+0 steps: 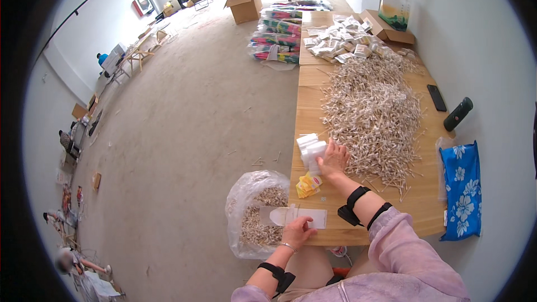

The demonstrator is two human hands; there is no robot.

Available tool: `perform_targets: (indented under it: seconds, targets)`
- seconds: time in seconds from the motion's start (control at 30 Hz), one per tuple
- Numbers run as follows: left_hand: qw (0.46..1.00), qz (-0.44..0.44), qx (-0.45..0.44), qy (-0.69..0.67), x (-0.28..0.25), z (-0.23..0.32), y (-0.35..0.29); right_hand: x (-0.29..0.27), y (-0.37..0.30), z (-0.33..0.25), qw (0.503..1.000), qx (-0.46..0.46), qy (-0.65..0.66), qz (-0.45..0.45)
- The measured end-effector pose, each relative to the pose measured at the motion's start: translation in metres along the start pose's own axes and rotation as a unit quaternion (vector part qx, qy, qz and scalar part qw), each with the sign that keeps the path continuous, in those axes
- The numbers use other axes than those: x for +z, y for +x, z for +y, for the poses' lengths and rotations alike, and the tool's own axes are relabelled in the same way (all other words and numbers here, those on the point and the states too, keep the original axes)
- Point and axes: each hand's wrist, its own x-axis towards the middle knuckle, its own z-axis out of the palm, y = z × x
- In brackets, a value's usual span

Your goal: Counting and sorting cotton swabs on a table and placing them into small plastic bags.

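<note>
My right hand [334,159] reaches forward over the table, its thumb and fingers closed on a stack of clear-white plastic bags [311,150]. Nearer to me, my left hand [300,231] rests by the table's left edge, fingers curled onto a flat white plastic pouch [316,218]. The pouch's rounded end sticks out past the edge; exactly how the fingers grip it is hard to see. Small yellow cards [309,184] lie between the hands. A large heap of loose cotton swabs [372,114] spreads just beyond my right hand.
Below the table's left edge stands a clear plastic sack [238,212] of cotton swabs. Filled small packs [341,39] and an opened carton [391,33] occupy the far end. A phone [436,98], dark bottle [458,114] and blue flowered package [463,190] line the right side.
</note>
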Motion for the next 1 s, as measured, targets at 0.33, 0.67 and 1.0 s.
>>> perform_targets:
  seconds: [0.33, 0.67, 1.0]
  targets:
    - [1.000, 0.003, -0.004, -0.007, 0.000, -0.003, -0.002, -0.014, 0.010, 0.001, 0.996, 0.029, 0.041, -0.076]
    - [1.000, 0.001, -0.016, -0.004, -0.002, -0.006, 0.001, -0.031, 0.059, 0.001, 0.863, 0.005, 0.432, -0.261]
    - [1.000, -0.014, -0.008, -0.009, 0.001, -0.006, 0.006, 0.021, 0.086, 0.002, 0.964, -0.056, 0.234, -0.108]
